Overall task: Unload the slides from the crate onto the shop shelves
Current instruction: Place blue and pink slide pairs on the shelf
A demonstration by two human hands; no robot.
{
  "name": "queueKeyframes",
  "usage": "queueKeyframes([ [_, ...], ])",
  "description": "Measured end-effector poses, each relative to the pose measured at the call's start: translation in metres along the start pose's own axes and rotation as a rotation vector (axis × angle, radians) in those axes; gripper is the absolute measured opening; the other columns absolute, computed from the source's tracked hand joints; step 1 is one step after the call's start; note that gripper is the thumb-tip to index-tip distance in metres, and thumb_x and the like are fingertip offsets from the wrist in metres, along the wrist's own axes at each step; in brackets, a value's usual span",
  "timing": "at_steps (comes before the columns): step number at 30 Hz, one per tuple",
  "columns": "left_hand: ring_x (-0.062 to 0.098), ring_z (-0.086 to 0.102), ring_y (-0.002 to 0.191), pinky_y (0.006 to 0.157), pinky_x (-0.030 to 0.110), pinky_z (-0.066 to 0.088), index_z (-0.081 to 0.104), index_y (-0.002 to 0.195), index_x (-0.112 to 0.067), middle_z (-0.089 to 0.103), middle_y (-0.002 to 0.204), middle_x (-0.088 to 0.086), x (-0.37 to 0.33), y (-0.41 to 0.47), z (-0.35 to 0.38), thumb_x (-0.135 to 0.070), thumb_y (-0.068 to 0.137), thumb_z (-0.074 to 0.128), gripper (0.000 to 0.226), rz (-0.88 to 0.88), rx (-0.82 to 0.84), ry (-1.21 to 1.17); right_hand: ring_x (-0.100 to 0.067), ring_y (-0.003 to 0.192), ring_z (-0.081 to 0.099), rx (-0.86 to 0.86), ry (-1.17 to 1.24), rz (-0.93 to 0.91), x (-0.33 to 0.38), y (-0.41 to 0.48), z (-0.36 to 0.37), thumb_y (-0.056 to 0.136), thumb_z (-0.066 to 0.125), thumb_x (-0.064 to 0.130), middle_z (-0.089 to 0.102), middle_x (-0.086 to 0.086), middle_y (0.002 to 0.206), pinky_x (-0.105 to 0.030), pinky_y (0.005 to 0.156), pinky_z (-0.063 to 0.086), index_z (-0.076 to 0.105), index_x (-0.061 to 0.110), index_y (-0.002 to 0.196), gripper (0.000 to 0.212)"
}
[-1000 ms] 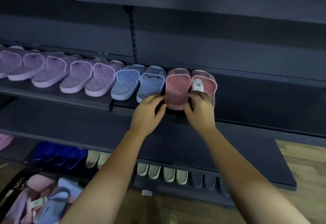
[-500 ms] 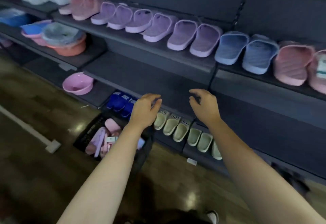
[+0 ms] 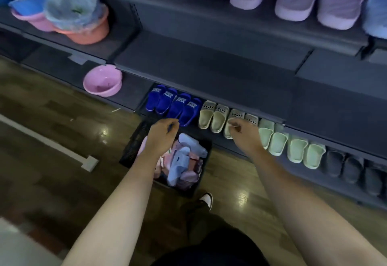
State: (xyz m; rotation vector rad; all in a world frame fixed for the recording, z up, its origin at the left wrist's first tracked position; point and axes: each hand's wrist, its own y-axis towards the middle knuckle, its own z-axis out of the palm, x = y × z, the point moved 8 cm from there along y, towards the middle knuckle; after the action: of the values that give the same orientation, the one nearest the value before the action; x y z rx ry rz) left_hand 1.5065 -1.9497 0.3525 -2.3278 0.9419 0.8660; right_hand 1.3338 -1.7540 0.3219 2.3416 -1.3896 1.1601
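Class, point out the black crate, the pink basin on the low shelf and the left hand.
black crate (image 3: 134,146): head view, left mesh wall.
pink basin (image 3: 102,81): head view, its inside.
left hand (image 3: 161,133): head view, back of hand.

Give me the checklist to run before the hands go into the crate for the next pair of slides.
1. Left hand free: ok, fingers loosely curled, holding nothing.
2. Right hand free: ok, empty too.
3. Crate in reach: ok, it sits right below the left hand.
4. Slides in the crate: ok, blue and pink ones are piled inside.
5. Matching pair on top: cannot tell, the pile is jumbled.
6. Free space on the upper shelf: cannot tell, its row runs out of the picture.
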Motion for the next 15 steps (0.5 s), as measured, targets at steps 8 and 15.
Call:
queueKeyframes([
  [8, 0.015, 0.057, 0.105, 0.084, 0.022, 0.039, 0.058, 0.129, -0.012, 0.062, 0.126, 0.006, 0.078, 0.058, -0.037, -0.022, 0.099, 0.046, 0.034, -0.158, 0.066, -0.020, -0.023, 0.107, 0.061, 0.099, 0.017, 0.110, 0.030, 0.046, 0.086, 0.090, 0.054, 0.014, 0.069, -0.007, 0.115, -0.017, 0.077, 0.036, 0.068, 0.013, 0.114, 0.028],
  [15, 0.018, 0.058, 0.108, 0.085, 0.025, 0.040, 0.059, 0.128, -0.015, 0.064, 0.121, 0.004, 0.160, 0.113, -0.056, -0.026, 0.099, 0.046, 0.034, -0.210, 0.160, 0.019, -0.029, 0.109, 0.062, 0.139, -0.012, 0.239, 0.035, 0.072, 0.161, 0.091, 0.056, 0.012, 0.068, -0.015, 0.116, -0.027, 0.084, 0.042, 0.065, 0.006, 0.117, 0.028],
])
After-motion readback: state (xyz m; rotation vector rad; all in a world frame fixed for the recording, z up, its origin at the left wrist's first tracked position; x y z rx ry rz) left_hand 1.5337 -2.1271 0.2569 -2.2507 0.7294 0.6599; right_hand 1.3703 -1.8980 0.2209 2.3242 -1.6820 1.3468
